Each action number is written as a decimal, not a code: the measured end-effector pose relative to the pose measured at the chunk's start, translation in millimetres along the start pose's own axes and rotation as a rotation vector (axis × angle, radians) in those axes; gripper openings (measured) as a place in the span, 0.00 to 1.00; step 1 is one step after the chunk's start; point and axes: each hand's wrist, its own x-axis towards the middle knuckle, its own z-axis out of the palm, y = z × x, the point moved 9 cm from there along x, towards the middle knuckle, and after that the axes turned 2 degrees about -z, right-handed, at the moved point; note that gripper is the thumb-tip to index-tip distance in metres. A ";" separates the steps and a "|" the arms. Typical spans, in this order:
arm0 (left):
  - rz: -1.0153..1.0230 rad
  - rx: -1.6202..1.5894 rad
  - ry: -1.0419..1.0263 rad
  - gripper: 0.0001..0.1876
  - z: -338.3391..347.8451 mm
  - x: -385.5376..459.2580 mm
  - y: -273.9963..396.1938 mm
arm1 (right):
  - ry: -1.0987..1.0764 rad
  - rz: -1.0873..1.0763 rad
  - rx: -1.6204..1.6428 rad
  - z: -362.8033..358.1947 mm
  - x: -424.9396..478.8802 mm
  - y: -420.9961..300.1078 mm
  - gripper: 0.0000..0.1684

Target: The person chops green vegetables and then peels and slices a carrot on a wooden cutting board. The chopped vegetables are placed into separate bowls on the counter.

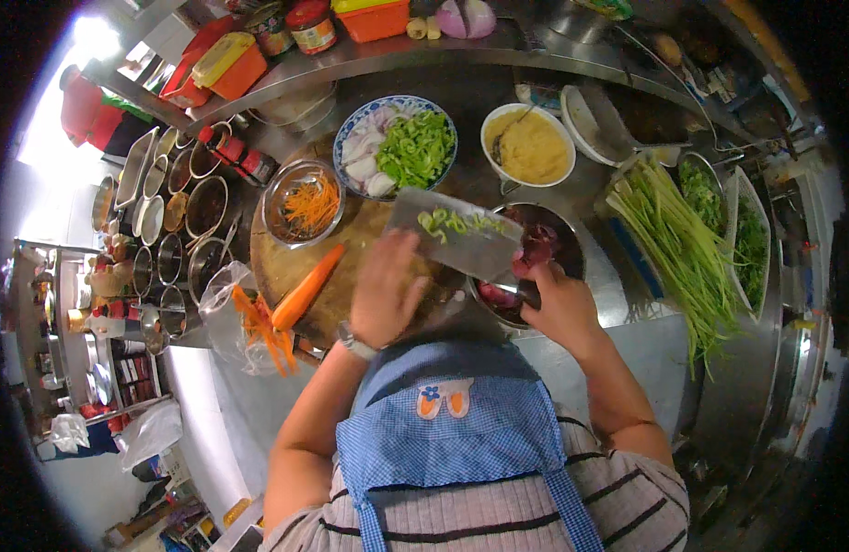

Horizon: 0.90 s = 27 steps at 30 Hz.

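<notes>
My right hand (562, 303) grips the handle of a cleaver (466, 241), whose broad blade lies flat and carries chopped green pieces (459, 224). My left hand (386, 290), a little blurred, is spread beside the blade over a round wooden chopping block (279, 265) and holds nothing. A peeled carrot (310, 286) lies on the block to its left. Behind are a glass bowl of carrot shreds (310, 207) and a blue-rimmed plate (338, 141) of sliced onion (369, 155) and chopped greens (417, 148). Partly under the blade, a metal bowl (581, 259) holds dark red pieces (538, 241).
A white bowl of yellow mash (531, 145) with a spoon stands at the back. Long green stalks (680, 241) lie at the right. Seasoning pots (207, 207) and a red-capped bottle (238, 157) are at the left, near carrot peels (262, 331) on a plastic bag. A steel shelf (424, 58) crosses behind.
</notes>
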 end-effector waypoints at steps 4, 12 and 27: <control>0.267 -0.112 -0.119 0.38 35.2 59.8 64.8 | 0.136 0.010 -0.056 -16.7 28.0 -3.1 0.24; 0.233 0.097 -0.216 0.39 63.9 112.9 35.4 | 0.131 0.049 -0.201 -21.3 61.7 1.9 0.27; 0.033 -0.087 0.010 0.32 43.9 141.0 -80.9 | 0.086 0.203 0.010 -39.1 16.2 47.4 0.32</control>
